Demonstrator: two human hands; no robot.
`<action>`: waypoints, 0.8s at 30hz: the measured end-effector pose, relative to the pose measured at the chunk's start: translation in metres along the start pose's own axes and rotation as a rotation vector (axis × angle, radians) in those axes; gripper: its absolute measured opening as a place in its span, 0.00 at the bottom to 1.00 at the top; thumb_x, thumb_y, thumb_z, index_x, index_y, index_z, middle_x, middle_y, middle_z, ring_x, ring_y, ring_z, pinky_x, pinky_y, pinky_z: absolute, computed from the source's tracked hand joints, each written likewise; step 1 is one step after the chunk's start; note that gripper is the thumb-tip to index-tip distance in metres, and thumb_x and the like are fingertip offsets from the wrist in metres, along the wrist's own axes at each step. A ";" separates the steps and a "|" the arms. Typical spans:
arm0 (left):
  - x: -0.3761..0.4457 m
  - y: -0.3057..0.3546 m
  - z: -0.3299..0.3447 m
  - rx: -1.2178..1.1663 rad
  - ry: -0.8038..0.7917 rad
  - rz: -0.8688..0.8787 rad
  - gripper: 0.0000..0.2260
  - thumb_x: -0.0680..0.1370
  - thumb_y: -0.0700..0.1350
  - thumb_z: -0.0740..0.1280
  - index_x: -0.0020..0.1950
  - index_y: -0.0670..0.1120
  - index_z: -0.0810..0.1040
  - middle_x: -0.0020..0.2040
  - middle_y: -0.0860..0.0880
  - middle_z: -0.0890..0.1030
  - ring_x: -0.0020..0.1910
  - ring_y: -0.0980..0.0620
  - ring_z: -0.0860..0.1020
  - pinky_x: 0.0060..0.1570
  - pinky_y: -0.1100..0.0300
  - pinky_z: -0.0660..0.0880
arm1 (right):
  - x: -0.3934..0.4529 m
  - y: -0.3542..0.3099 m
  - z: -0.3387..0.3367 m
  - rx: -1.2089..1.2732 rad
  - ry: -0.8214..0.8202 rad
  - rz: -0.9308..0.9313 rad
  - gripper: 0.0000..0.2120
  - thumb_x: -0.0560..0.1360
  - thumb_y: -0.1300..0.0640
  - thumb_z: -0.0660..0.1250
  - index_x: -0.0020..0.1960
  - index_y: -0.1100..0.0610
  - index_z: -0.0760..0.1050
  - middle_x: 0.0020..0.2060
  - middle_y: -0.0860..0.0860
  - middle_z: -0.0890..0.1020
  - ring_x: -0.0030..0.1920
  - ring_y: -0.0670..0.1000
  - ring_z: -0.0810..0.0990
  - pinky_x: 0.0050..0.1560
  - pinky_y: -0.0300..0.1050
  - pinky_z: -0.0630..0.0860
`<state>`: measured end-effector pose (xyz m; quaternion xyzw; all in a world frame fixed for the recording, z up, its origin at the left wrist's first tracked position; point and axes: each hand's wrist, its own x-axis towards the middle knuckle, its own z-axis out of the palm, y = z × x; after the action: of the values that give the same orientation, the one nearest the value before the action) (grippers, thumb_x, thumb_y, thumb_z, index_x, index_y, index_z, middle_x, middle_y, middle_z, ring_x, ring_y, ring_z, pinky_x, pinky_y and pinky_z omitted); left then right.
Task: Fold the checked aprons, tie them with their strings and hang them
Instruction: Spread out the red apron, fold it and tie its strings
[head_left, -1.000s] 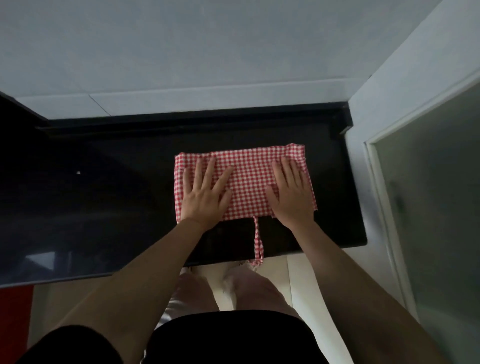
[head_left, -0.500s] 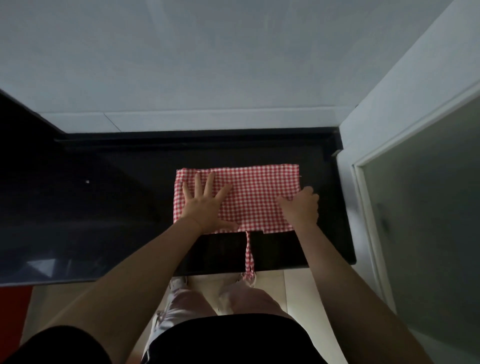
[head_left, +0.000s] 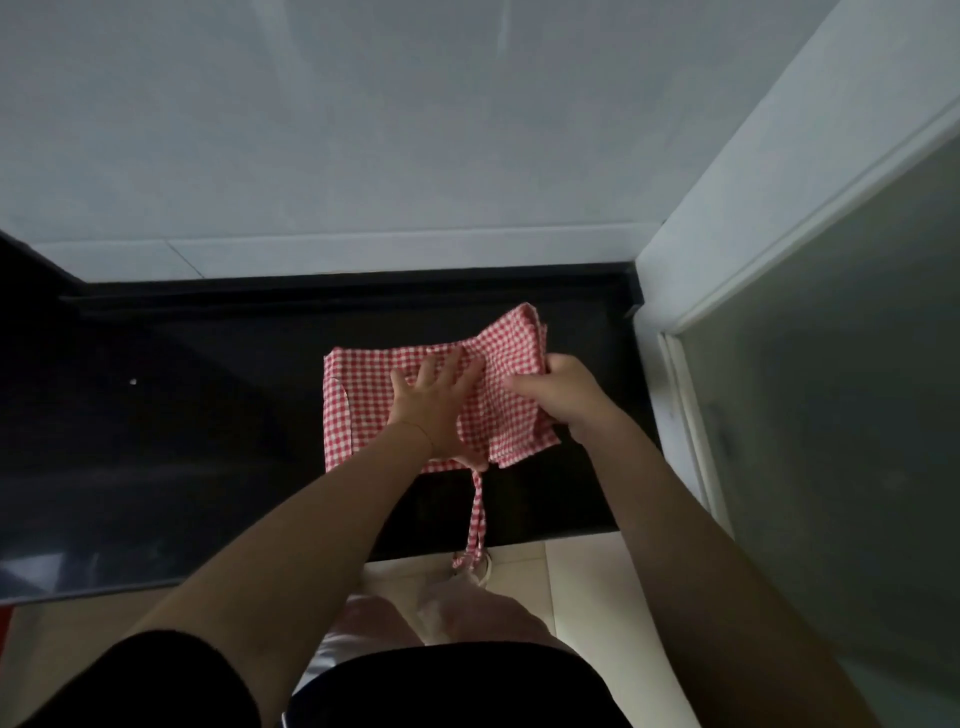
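Red-and-white checked apron (head_left: 363, 400), folded to a rectangle, flat on a dark counter (head_left: 208, 415) at its left half, right half lifted and curling leftward. One matching string (head_left: 477, 512) trailing off the near edge, dangling past the counter's front.

A person's left hand (head_left: 434, 410) lies flat, fingers spread, on a red-and-white checked apron (head_left: 363, 405) spread on a dark glossy counter (head_left: 197, 415). The right hand (head_left: 563, 397) grips the apron's right side, lifted off the counter. An apron string (head_left: 476, 512) hangs over the counter's front edge toward the pale tiled floor (head_left: 582, 582).
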<state>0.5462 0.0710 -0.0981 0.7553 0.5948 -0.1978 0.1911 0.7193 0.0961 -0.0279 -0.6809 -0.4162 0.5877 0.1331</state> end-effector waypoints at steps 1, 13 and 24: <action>0.001 0.001 -0.001 -0.022 0.007 0.011 0.63 0.58 0.76 0.70 0.78 0.57 0.32 0.80 0.49 0.37 0.79 0.40 0.43 0.69 0.28 0.49 | -0.002 -0.004 0.008 -0.015 -0.001 -0.035 0.16 0.75 0.57 0.71 0.62 0.57 0.77 0.48 0.50 0.82 0.44 0.46 0.80 0.38 0.38 0.75; -0.068 -0.099 0.019 -0.737 0.132 -0.350 0.21 0.76 0.48 0.67 0.69 0.54 0.73 0.65 0.45 0.72 0.58 0.44 0.75 0.57 0.54 0.74 | -0.014 -0.040 0.110 -0.313 0.077 -0.158 0.16 0.75 0.55 0.67 0.61 0.55 0.72 0.52 0.50 0.79 0.50 0.50 0.80 0.50 0.46 0.78; -0.093 -0.128 0.042 -0.818 0.074 -0.275 0.36 0.74 0.49 0.72 0.78 0.55 0.56 0.64 0.45 0.69 0.58 0.42 0.75 0.57 0.50 0.74 | -0.011 -0.035 0.210 -0.574 0.060 -0.055 0.28 0.77 0.54 0.68 0.73 0.56 0.62 0.61 0.55 0.77 0.57 0.53 0.79 0.60 0.51 0.77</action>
<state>0.3985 0.0003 -0.0915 0.5376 0.7259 0.0579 0.4252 0.5136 0.0450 -0.0539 -0.6962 -0.5797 0.4218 -0.0369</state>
